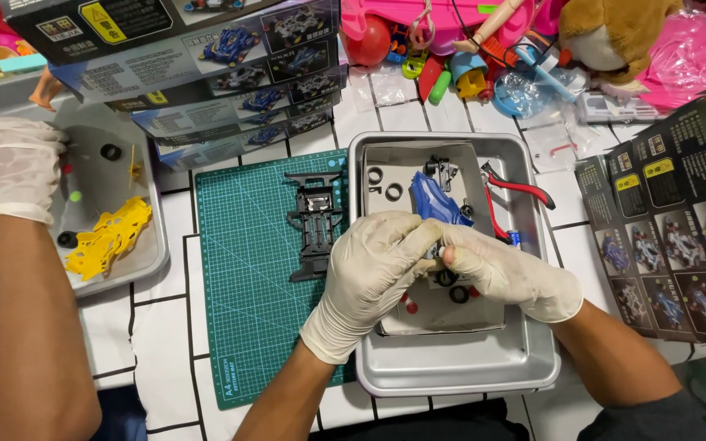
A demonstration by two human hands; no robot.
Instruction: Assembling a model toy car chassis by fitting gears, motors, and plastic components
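head: left hand (372,273) (curled) against right hand (507,273)

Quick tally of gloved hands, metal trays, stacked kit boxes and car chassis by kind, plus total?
Gloved hands: 3 (left hand, right hand, another person's hand)
Metal trays: 2 (centre tray, left tray)
Stacked kit boxes: 4
Chassis: 2 (black chassis, yellow chassis)
Total: 11
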